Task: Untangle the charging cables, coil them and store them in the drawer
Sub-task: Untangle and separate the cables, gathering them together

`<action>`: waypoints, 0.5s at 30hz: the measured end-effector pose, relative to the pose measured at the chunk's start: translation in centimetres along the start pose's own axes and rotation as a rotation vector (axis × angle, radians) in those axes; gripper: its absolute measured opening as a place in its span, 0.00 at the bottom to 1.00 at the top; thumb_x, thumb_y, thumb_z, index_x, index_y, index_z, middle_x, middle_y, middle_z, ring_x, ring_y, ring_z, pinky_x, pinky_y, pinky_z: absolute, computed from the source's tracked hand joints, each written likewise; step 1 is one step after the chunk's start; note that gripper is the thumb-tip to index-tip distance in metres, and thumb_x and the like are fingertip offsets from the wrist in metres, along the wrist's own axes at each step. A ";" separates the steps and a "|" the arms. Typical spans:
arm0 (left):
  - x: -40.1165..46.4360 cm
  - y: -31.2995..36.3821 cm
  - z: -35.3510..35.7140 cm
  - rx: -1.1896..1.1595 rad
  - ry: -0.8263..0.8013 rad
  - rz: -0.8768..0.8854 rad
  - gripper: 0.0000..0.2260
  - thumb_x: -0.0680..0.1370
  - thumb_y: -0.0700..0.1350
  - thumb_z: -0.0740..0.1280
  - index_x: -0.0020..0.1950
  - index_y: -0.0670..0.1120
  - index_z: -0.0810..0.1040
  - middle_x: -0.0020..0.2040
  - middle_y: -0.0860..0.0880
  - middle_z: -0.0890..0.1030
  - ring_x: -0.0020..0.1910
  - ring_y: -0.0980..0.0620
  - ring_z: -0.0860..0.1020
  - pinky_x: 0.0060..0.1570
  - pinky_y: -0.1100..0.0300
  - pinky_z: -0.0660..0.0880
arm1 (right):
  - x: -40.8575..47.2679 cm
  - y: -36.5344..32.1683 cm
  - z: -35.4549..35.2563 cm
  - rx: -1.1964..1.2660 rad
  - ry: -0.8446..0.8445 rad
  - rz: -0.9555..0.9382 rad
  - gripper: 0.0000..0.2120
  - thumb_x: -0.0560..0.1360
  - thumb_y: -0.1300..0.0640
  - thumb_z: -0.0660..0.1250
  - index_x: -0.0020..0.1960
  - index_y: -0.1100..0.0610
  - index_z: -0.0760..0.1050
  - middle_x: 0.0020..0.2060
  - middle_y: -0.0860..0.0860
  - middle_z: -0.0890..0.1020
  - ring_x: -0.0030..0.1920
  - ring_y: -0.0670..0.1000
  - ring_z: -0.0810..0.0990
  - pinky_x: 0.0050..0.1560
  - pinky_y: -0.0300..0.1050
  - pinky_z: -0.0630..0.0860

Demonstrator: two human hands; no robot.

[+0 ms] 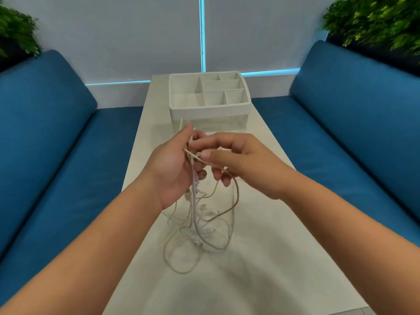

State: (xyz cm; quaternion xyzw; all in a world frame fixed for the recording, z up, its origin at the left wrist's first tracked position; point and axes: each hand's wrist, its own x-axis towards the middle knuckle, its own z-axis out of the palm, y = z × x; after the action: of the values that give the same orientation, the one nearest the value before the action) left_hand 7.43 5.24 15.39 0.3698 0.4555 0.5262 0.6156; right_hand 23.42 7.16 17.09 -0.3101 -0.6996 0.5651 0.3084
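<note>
Both hands were raised over the table [261,258], working the cables [200,226]. Left hand [169,169] was closed around a bunch of white strands, which ran down from the fist in a near-vertical bundle. Right hand [236,160] had thumb and forefinger pinched together on a single beige strand just beside the left fingers; that strand looped out below the right hand and dropped back into the pile.

The lower part of the cables lay on the table in loose overlapping loops, with at least two plugs visible among them (exact count of cables not readable; strands cross too much).

The organizer [210,96] stood at the far end of the table, well apart from the pile, top compartments bare. Its clear drawer [218,123] sat beneath the tray; whether it was pulled out could not be told, as the hands covered part of its front.

Progress, as judged: early. Untangling was in hand, with one strand apparently being singled out. No cable looked coiled, none sat in the organizer. Separating, coiling and stowing all remained.
</note>
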 end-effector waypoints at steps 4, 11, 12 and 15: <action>-0.1 1.3 -1.3 -0.074 0.063 0.019 0.17 0.85 0.53 0.54 0.38 0.49 0.68 0.30 0.51 0.72 0.24 0.55 0.62 0.29 0.61 0.65 | -0.8 2.0 -2.7 0.050 -0.028 0.036 0.12 0.72 0.65 0.69 0.53 0.57 0.73 0.39 0.56 0.81 0.30 0.51 0.75 0.34 0.43 0.73; -0.3 4.9 -2.4 -0.103 0.012 0.044 0.17 0.84 0.54 0.55 0.37 0.50 0.66 0.24 0.54 0.62 0.24 0.56 0.57 0.26 0.64 0.65 | -0.6 8.4 -3.9 -0.480 -0.001 0.104 0.09 0.72 0.58 0.74 0.49 0.50 0.77 0.33 0.44 0.79 0.32 0.43 0.72 0.38 0.38 0.71; -0.4 5.5 -2.6 -0.119 0.003 0.053 0.18 0.84 0.54 0.54 0.37 0.50 0.66 0.23 0.54 0.61 0.24 0.56 0.57 0.27 0.64 0.64 | -0.6 9.2 -3.9 -0.502 0.025 0.121 0.09 0.71 0.55 0.75 0.49 0.48 0.77 0.34 0.42 0.79 0.32 0.43 0.72 0.39 0.37 0.71; -0.9 6.6 -2.9 -0.171 -0.045 0.054 0.17 0.85 0.54 0.54 0.37 0.51 0.65 0.23 0.54 0.61 0.23 0.57 0.57 0.28 0.65 0.61 | -0.5 11.9 -2.9 -0.570 -0.012 0.193 0.17 0.69 0.47 0.77 0.55 0.47 0.76 0.45 0.41 0.79 0.43 0.44 0.77 0.46 0.37 0.73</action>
State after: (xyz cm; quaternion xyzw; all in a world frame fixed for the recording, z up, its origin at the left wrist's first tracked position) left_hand 2.58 5.42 20.82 0.3398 0.3846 0.5710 0.6408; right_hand 27.05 10.48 5.88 -0.4459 -0.7990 0.3747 0.1496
